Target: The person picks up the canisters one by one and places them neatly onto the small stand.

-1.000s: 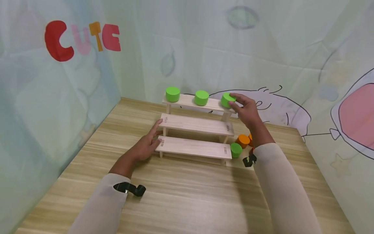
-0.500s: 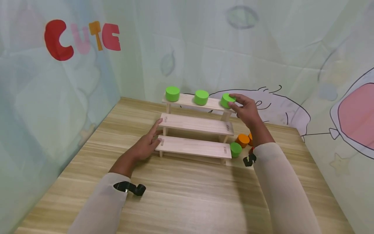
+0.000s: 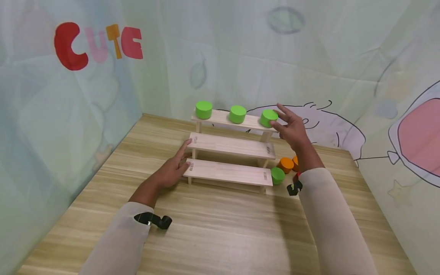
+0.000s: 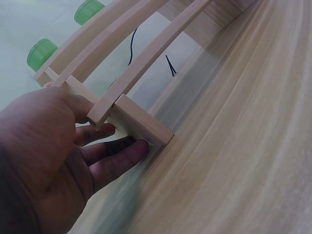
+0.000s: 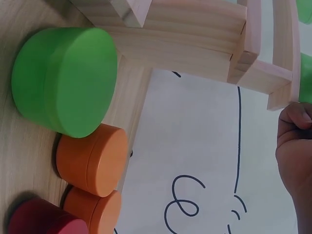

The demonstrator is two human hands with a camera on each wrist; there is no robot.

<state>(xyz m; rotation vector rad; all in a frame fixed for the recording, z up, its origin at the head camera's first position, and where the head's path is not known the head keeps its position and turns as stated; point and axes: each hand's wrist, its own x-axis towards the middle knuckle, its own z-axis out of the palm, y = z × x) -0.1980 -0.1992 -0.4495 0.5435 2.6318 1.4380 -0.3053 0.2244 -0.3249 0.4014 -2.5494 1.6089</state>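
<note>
Head view: your right hand [image 3: 292,128], fingers spread, thumb touching the third of three green wooden cylinders [image 3: 268,117]; your left hand [image 3: 172,170], fingers straight, steadies the three-tier wooden shelf [image 3: 230,147].

**One word on the backdrop**

The only readable text is "CUTE" [image 3: 97,45], in large cut-out letters on the pale cloth wall [image 3: 51,114] beyond the worktop's left edge: a red C, pink U, orange T and red E. Nothing else carries lettering.
</note>
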